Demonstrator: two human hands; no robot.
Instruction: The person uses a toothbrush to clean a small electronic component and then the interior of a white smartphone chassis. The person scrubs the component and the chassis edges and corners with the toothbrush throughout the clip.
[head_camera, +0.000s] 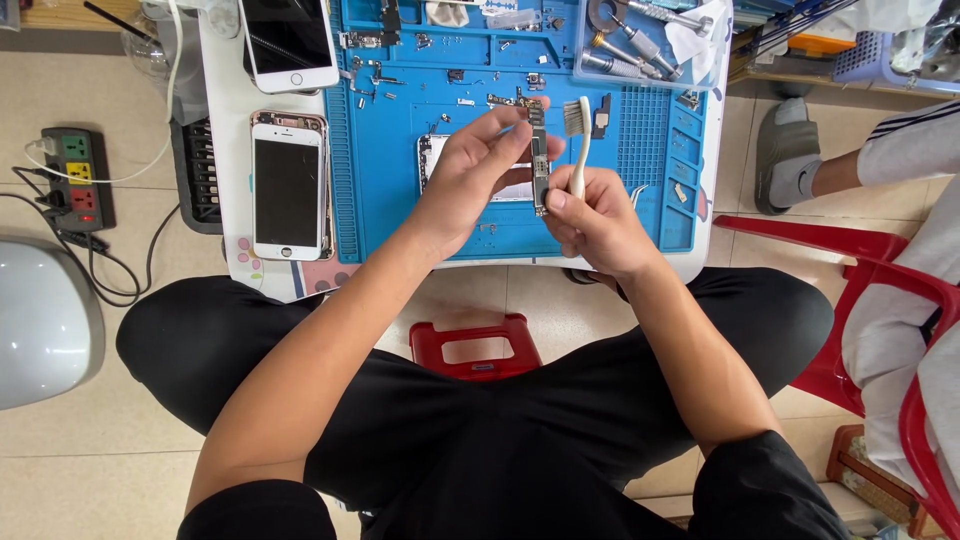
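A blue work mat (400, 200) covers most of a small white table (225, 120), and both hands meet above its near edge. At about 9 o'clock from them lies a white smartphone (287, 190), screen up. The left hand (470, 180) comes in from 8 o'clock and pinches the upper end of a narrow circuit board (540, 170) between thumb and fingertips. The right hand (600, 225) comes in from 5 o'clock and is closed on two things: its fingertips touch the board's lower end, and it grips the handle of a white toothbrush (577, 145). The board's long axis runs 12 to 6 o'clock, held upright between the hands and raised off the mat. The brush stands just beside it at 3 o'clock, nearly parallel, bristle head up. The board looks dark, slim and studded with tiny components. Small screws and parts (450, 85) lie scattered at 12 o'clock.
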